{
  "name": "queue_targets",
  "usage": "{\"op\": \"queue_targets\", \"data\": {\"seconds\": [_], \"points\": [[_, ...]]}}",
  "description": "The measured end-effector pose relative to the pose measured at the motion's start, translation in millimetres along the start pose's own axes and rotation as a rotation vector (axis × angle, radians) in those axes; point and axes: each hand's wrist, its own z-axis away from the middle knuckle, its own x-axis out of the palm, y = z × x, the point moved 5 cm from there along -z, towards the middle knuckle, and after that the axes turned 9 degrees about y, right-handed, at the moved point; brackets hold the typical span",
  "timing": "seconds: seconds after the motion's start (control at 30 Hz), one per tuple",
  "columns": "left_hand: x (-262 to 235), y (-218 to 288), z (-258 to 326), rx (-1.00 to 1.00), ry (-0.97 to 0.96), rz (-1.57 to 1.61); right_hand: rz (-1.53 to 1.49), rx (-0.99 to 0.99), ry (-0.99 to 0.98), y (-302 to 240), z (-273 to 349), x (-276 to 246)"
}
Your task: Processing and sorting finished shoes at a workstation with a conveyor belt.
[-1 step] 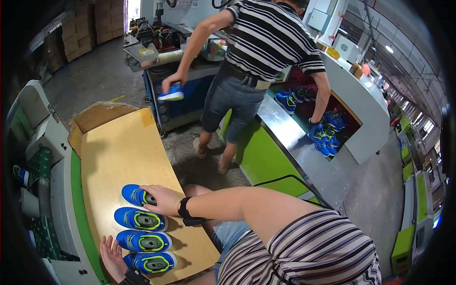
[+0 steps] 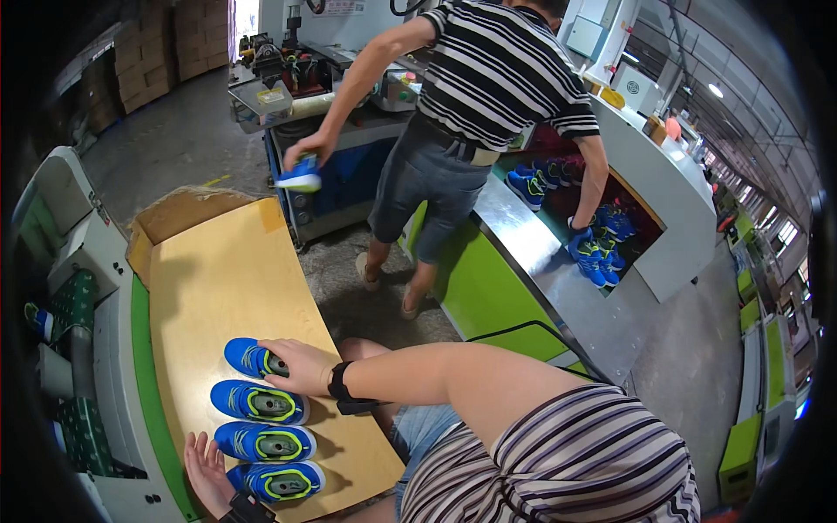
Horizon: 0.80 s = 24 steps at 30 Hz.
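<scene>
Shoes (image 2: 228,398), four in number, blue with yellow-green collars, lie side by side in a row on the near part of a pale wooden worktop (image 2: 228,270); grey-green inserts (image 2: 275,405) fill the visible openings. The right hand (image 2: 301,367) grips the heel of the farthest shoe (image 2: 241,356). The left hand (image 2: 206,475) is open, fingers apart, beside the toe of the nearest shoe (image 2: 266,481); whether it touches cannot be told. Cardboard edging (image 2: 179,220) walls the worktop's far end. Beyond, a white housing (image 2: 680,192) has a dark recess containing several blue shoes (image 2: 527,187); a co-worker (image 2: 497,74) reaches one arm to it and holds a single blue shoe (image 2: 302,172) in the other hand.
</scene>
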Motion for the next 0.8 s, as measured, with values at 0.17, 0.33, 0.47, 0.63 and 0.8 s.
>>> {"op": "queue_targets", "data": {"seconds": [0.17, 0.33, 0.47, 0.63, 0.8], "points": [[5.8, 6.5, 6.1, 0.012, 0.074, 0.069, 0.007, 0.018, -0.026, -0.6, -1.9, 7.5], [21.2, 16.5, 13.2, 0.001, 0.055, 0.103, -0.046, -0.013, -0.003, 9.7, -3.9, 14.2], [15.0, 15.5, 15.5, 0.006, 0.086, 0.072, 0.021, -0.021, 0.0, -4.6, -3.5, 12.4], [16.8, 20.9, 16.8, 0.067, 0.189, -0.112, 0.039, -0.027, 0.001, -2.2, -3.6, 11.5], [29.0, 53.7, -16.7, 0.283, 0.276, -0.485, 0.044, -0.022, 0.0, -5.1, -0.4, 10.4]]}}
